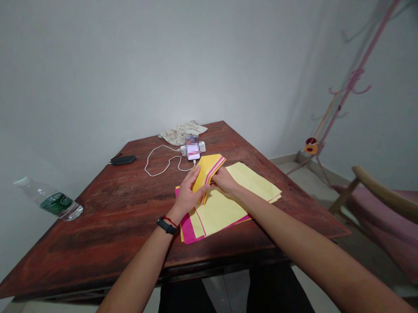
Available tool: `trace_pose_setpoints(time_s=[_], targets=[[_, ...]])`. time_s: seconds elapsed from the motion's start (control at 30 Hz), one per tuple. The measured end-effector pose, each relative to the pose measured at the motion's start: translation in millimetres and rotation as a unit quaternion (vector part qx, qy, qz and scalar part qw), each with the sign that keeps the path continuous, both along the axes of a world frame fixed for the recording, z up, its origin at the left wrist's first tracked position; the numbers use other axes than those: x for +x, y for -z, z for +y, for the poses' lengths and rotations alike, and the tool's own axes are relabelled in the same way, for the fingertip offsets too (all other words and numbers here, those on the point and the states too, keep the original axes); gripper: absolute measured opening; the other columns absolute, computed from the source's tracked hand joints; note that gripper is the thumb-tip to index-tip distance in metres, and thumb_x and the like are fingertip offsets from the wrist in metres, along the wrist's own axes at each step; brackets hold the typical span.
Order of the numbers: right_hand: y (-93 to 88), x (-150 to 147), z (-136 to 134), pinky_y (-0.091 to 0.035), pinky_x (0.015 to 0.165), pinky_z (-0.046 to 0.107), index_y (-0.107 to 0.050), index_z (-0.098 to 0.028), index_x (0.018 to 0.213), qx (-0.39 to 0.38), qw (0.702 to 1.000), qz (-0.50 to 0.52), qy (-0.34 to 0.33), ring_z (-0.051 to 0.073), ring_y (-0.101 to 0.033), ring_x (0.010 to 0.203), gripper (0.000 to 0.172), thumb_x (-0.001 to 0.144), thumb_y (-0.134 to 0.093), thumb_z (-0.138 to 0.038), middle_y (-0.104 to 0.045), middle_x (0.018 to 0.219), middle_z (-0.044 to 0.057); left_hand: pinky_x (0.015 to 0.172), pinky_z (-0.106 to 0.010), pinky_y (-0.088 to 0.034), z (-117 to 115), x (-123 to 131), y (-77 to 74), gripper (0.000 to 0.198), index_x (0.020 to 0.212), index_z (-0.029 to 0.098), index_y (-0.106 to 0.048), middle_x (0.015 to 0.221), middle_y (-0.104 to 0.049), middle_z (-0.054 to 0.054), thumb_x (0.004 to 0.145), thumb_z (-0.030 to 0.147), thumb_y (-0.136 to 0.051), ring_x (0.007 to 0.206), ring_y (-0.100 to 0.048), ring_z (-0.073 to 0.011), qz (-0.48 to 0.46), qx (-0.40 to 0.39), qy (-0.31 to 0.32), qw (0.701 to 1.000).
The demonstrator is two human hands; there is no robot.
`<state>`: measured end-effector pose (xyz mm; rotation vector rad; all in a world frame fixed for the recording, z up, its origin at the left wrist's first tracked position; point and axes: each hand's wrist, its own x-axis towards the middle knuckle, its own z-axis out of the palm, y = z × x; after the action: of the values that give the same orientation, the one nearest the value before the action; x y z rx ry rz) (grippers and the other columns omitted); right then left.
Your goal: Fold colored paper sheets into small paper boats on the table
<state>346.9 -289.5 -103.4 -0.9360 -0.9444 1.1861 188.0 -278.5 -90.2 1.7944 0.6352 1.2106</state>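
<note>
A folded yellow paper piece (205, 168) with pink and white stripes along one edge is raised above the table. My left hand (189, 191) grips it from the left, thumb across its lower part and fingers behind. Against its right side is my right hand (224, 179), its fingers curled and partly hidden by the fold; what they pinch does not show clearly. Beneath both hands lie pale yellow paper sheets (232, 206), with bright pink sheets (188, 227) showing at the lower left edge.
On the dark red wooden table (123, 208) stand a water bottle (56, 203) at left, a black wallet-like object (123, 160), a phone (193, 152) on a white cable (156, 173), and a crumpled cloth (182, 132). A wooden chair (387, 196) and pink coat rack (354, 80) are at right.
</note>
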Motion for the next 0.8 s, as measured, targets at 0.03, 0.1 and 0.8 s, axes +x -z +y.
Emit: trace_pose_setpoints(time_s=[0.03,0.1,0.8], targets=[[-1.2,-1,-1,-0.059,0.063,0.028,-0.071,-0.016,0.098,0.004,1.0,0.007,-0.002,0.02,-0.072,0.075,0.03,0.069,-0.069,-0.009,-0.077,0.091,0.008,0.122,-0.045,-0.025,-2,1,0.1,0.064,0.126,0.024,-0.066,0.146,-0.052,-0.011,0.065,0.02,-0.087,0.142,-0.041,-0.0307,0.019,0.033,-0.008,0.999],[-3.6,-3,-3,-0.059,0.065,0.027,-0.071,-0.016,0.102,0.008,1.0,0.014,-0.018,0.02,-0.072,0.079,0.032,0.07,-0.071,-0.01,-0.077,0.096,0.008,0.122,-0.046,-0.023,-5,3,0.5,0.074,0.135,0.025,-0.058,0.153,-0.042,-0.012,0.066,0.021,-0.086,0.145,-0.035,-0.0322,0.045,0.095,-0.043,0.993],[-7.2,4,-9,-0.058,0.052,0.022,-0.072,-0.016,0.102,0.01,0.992,-0.014,-0.129,0.015,-0.07,0.063,0.026,0.083,-0.074,-0.033,-0.076,0.091,0.01,0.102,-0.04,-0.046,87,-51,23.4,0.038,0.119,0.019,-0.055,0.12,-0.058,-0.009,0.082,0.025,-0.061,0.115,-0.058,-0.0232,0.033,-0.01,-0.445,0.895]])
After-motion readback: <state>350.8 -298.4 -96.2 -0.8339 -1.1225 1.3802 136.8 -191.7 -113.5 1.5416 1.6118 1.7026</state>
